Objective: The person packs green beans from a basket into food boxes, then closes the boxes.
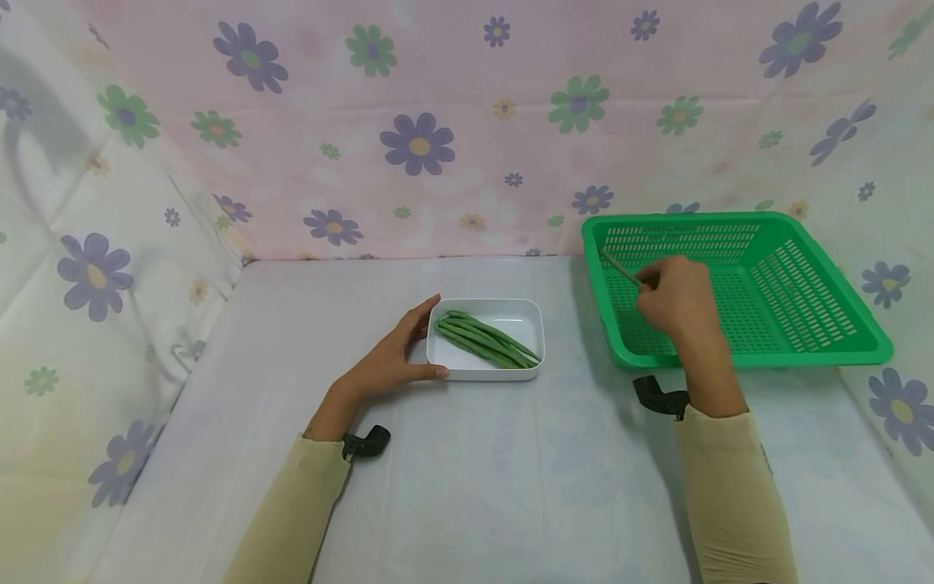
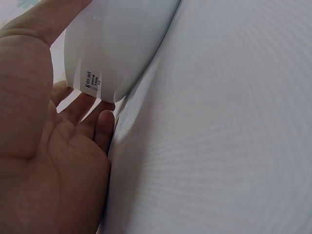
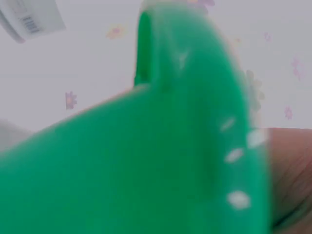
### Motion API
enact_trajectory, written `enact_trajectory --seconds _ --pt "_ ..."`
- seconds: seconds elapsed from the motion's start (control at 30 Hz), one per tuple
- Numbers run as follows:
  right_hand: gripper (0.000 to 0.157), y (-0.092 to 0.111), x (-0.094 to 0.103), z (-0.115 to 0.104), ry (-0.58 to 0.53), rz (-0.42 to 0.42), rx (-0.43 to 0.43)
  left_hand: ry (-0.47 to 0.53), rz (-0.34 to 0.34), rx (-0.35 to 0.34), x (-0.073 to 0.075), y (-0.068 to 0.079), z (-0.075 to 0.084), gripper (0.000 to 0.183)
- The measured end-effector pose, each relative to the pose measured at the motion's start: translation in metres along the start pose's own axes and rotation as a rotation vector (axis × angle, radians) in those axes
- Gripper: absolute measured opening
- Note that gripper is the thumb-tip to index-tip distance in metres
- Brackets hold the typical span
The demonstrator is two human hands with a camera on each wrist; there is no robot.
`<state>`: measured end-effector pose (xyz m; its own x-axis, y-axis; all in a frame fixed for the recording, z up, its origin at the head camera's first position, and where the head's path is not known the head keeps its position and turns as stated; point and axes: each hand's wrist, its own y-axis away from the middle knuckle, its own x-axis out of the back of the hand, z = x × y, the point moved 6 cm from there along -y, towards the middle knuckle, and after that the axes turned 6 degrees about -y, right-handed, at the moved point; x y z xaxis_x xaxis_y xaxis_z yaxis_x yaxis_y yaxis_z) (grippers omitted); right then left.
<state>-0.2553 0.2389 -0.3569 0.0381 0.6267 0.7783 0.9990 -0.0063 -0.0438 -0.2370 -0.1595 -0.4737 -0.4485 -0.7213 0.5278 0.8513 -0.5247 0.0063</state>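
In the head view my left hand (image 1: 387,357) holds a white rectangular dish (image 1: 521,316) by its left end, thumb at the front corner and fingers at the back. A bundle of green beans (image 1: 485,339) lies slantwise inside it. The left wrist view shows the fingers against the dish's wall (image 2: 119,44). Over the left part of a green plastic basket (image 1: 751,360), my right hand (image 1: 679,296) pinches a single green bean (image 1: 619,268), which points up and left. From the right wrist, the blurred basket side (image 3: 146,170) hides most of that hand (image 3: 292,170).
Both things stand on a table covered with white cloth (image 1: 467,478), the basket to the right of the dish. A pink flowered curtain (image 1: 467,89) rises behind the table, with flowered cloth at both sides. Dark camera mounts (image 1: 368,442) sit on the wrists.
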Motion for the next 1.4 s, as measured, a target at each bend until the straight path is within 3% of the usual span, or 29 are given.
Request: enact_trajectory --seconds 0.3,0.63,0.97,1.23,1.4 --pt "0.027 0.010 0.003 -0.028 -0.003 0.082 0.083 -0.003 -0.001 0.003 -0.001 0.000 -0.001 0.116" --pt "0.021 0.022 -0.017 -0.069 -0.036 0.052 0.212 -0.008 -0.002 0.002 -0.001 0.000 0.001 0.115" --pt "0.017 0.043 -0.064 -0.114 -0.084 0.003 0.405 0.006 -0.001 0.000 0.000 0.000 0.001 0.116" --pt "0.022 0.043 -0.110 -0.119 -0.056 -0.115 0.392 -0.001 -0.004 0.009 -0.001 -0.001 -0.002 0.117" --pt "0.023 0.036 -0.129 -0.116 -0.008 -0.127 0.386 -0.002 -0.003 0.002 -0.001 -0.001 -0.002 0.117"
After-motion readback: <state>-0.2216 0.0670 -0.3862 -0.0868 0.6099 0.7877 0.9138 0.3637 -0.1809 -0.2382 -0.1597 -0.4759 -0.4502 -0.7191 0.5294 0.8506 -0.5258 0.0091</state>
